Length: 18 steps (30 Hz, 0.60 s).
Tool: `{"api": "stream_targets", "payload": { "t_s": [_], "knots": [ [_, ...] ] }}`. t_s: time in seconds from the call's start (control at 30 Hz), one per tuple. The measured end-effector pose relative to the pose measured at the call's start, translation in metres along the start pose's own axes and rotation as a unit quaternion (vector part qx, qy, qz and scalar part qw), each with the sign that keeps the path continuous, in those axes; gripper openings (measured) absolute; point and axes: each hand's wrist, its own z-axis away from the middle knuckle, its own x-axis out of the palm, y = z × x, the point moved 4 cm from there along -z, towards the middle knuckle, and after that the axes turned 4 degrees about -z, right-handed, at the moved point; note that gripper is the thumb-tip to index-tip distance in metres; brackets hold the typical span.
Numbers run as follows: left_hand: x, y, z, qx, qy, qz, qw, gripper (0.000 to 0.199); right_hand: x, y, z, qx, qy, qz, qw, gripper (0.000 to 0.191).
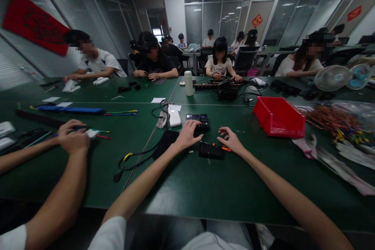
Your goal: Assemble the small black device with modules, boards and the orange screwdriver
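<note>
My left hand (188,136) has its fingers spread at the near edge of a pair of small black box-shaped devices (204,121); whether the fingertips touch them I cannot tell. To the right, my right hand (231,140) hovers with bent fingers and thumb apart, holding nothing visible. Just below its fingers lies a small tool with orange handles (225,148), resting against or on a black rectangular box (211,151). A flat black item (165,144) is partly covered by my left forearm.
A red bin (278,119) stands right, near copper-coloured wire bundles (336,119) and gloves (331,164). Black cables (137,160), a white device (175,118) and a pale bottle (188,84) are left and ahead. A neighbour's hands (73,136) work at left; other people sit opposite.
</note>
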Motion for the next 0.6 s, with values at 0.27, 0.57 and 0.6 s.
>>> {"api": "stream_targets", "payload": {
  "t_s": [0.27, 0.57, 0.6],
  "knots": [
    [0.007, -0.066, -0.064, -0.039, -0.158, -0.109, 0.981, 0.096, 0.020, 0.022, -0.066, -0.011, -0.054, 0.064, 0.996, 0.094],
    [0.029, -0.081, -0.092, -0.044, -0.236, -0.103, 0.965, 0.096, 0.040, 0.030, -0.100, -0.005, -0.075, 0.022, 0.997, 0.109],
    [0.030, -0.077, -0.092, -0.032, -0.241, -0.108, 0.964, 0.094, 0.038, 0.030, -0.097, -0.011, -0.075, 0.016, 0.997, 0.106]
  ]
}}
